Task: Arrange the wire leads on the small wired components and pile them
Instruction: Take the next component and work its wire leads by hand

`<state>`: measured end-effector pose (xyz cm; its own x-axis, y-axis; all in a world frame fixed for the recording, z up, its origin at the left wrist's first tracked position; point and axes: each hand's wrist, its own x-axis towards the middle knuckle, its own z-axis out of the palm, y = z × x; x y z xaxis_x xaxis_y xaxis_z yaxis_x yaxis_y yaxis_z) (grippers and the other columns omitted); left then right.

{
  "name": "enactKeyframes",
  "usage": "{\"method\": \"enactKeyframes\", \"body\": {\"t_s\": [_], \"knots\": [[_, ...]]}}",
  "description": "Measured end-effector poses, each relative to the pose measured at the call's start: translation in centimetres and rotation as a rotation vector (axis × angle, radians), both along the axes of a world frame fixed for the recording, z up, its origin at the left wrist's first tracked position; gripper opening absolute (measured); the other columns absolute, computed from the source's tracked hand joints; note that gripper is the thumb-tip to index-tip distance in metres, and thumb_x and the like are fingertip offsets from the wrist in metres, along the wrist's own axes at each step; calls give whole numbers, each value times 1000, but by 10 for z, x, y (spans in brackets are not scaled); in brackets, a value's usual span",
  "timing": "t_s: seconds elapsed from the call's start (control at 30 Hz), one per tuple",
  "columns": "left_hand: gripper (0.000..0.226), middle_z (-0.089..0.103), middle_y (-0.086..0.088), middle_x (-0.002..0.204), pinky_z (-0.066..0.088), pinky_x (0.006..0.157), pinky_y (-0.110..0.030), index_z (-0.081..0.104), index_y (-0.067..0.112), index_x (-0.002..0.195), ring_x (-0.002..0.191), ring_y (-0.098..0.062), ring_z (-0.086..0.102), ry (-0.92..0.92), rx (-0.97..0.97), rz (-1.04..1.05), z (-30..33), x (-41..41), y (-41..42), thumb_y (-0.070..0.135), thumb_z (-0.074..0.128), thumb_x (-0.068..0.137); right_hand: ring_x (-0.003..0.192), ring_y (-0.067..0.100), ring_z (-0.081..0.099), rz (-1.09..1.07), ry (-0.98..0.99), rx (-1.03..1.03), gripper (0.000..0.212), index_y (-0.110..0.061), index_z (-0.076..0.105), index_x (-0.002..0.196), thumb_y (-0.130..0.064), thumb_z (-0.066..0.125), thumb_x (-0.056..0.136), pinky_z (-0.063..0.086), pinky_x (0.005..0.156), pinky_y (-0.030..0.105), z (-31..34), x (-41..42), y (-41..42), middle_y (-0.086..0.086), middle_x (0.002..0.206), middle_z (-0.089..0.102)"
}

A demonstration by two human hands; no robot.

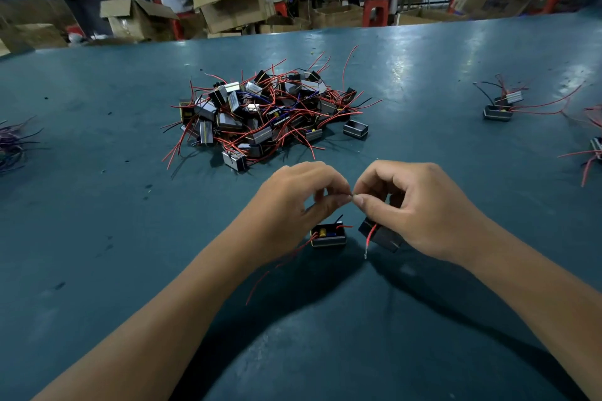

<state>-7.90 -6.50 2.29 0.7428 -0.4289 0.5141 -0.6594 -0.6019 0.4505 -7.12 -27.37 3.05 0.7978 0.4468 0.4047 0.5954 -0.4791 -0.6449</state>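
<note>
Above the teal bench [97, 205], left hand [293, 202] and right hand [420, 205] pinching thin wire ends together, fingers curled; two small black boxed components [328, 234] beneath, tangled red-wired pile [267, 111] beyond

Our left hand [293, 202] and right hand [413, 205] pinch a thin wire end together above two small boxed components [328, 234] on the teal table [97, 205]; a tangled pile [270, 111] lies farther off.

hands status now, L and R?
Left hand: closed, pinching a thin wire lead at the fingertips.
Right hand: closed, pinching the same wire lead; a black component sits under it.
</note>
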Motion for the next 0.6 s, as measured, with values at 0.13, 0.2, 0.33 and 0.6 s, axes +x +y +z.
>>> {"method": "enactKeyframes", "body": {"t_s": [0.13, 0.2, 0.33, 0.6], "knots": [[11, 63, 6, 81, 44, 75, -20, 70, 11, 92, 77, -12, 58, -7, -46, 26, 1, 0, 1, 20, 66, 96, 66, 10, 64, 10, 1, 17, 14, -31, 64, 84, -20, 69, 91, 46, 56, 19, 0, 0, 2, -15, 79, 67], [10, 64, 4, 80, 37, 72, -9, 69, 9, 91, 77, -10, 57, -8, -78, 31, 3, -2, 0, 18, 66, 96, 72, 11, 67, 15, 15, 65, 13, -30, 64, 86, -19, 68, 92, 49, 60, 18, 0, 0, 3, -13, 79, 69], [9, 65, 2, 79, 36, 72, -7, 70, 8, 89, 77, -11, 58, 2, -91, 28, 5, -3, 0, 14, 67, 95, 71, 11, 67, 24, 59, 94, 10, -29, 65, 85, -21, 68, 91, 46, 64, 12, -1, 2, 3, -9, 75, 69], [8, 66, 4, 78, 36, 71, -9, 71, 10, 89, 77, -10, 58, 82, -50, 17, 1, -2, 1, 17, 70, 94, 59, 9, 60, 34, 50, -21, 16, -30, 63, 82, -18, 68, 91, 39, 53, 10, 0, 0, 0, -8, 70, 66]]}}
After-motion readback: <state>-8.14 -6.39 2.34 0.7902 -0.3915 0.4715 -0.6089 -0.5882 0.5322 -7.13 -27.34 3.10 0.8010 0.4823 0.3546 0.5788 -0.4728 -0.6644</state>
